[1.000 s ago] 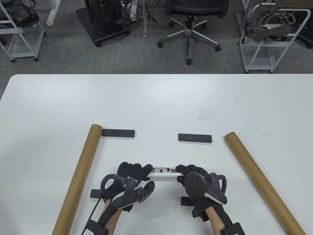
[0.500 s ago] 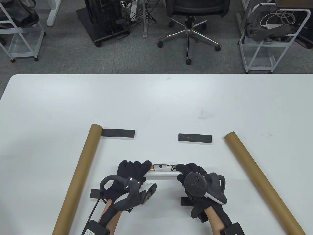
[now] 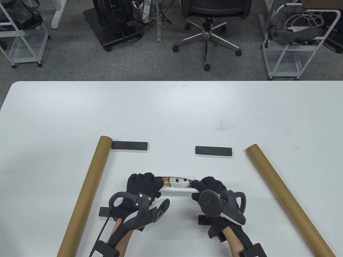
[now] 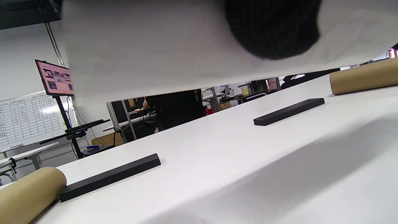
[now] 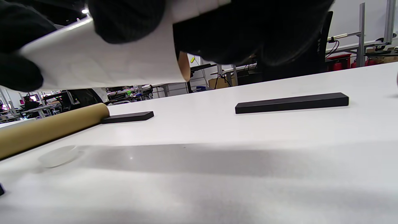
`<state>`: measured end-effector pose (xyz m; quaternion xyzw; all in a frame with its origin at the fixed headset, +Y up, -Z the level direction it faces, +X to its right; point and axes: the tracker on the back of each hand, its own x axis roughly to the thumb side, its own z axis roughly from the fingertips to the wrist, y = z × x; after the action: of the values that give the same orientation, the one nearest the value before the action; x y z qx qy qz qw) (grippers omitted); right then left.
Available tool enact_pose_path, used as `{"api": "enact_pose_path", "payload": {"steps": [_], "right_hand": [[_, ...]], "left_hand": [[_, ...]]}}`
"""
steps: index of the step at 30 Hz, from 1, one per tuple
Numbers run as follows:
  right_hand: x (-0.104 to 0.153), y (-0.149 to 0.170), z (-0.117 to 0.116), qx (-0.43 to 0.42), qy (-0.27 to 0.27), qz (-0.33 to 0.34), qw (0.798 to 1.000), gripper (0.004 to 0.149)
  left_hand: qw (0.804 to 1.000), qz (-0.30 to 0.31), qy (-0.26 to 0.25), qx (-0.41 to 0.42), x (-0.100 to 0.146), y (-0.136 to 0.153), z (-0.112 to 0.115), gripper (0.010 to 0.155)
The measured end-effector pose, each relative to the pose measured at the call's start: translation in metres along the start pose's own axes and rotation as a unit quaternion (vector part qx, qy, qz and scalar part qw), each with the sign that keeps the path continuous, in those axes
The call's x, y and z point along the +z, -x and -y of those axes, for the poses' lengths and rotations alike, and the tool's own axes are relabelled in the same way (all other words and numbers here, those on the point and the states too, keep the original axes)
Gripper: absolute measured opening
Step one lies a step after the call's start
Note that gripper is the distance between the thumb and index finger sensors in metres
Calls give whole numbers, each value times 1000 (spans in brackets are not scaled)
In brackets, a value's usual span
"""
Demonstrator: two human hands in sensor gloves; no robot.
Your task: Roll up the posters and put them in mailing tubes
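Note:
A rolled white poster with a printed edge showing is held a little above the table near its front. My left hand grips its left end and my right hand grips its right end, fingers curled round the roll. The left wrist view shows the roll's white paper under a gloved fingertip. In the right wrist view the roll ends in an open brown-lined mouth. One brown mailing tube lies to the left, another mailing tube to the right.
Two black bars lie beyond the hands, a left bar touching the left tube's far end and a right bar. Two more black bars lie partly under the hands. A clear round cap lies on the table by the left tube.
Both hands have turned the roll, so more of its printed edge faces up. The hands have shifted slightly inward and stayed on the roll's ends.

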<state>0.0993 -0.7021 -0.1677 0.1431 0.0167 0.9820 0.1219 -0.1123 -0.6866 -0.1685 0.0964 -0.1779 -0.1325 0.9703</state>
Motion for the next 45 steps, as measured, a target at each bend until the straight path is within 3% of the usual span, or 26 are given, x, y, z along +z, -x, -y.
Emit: {"api": "enact_pose_path", "payload": {"steps": [8,13,20,28,32,34,45], "right_hand": [[0,2,0,-9,1,-1,1000,55],[1,3,1,-11,4,-7,1000,60],[1,5,1,-37,5,-4,999,55],[0,5,0,-43,-4,4,999,56],[0,3,0,-24,-5,6,1000,63],[0,3,1,-7,2,0,1000,54],[0,5,1,8,1,-14,1000,54]], "left_hand": [[1000,-1,3,4,1,1,1,52],[1000,0,10,19,0,4,2,65],[998,14,29,50,0,2,5,61],[1000,12,20,-4,0,3,4,70],[1000,2,8,7,1,4,2,58],[1000,4,11,7,1,4,2,54],[1000,2,0,-7,0,2,2,51]]}}
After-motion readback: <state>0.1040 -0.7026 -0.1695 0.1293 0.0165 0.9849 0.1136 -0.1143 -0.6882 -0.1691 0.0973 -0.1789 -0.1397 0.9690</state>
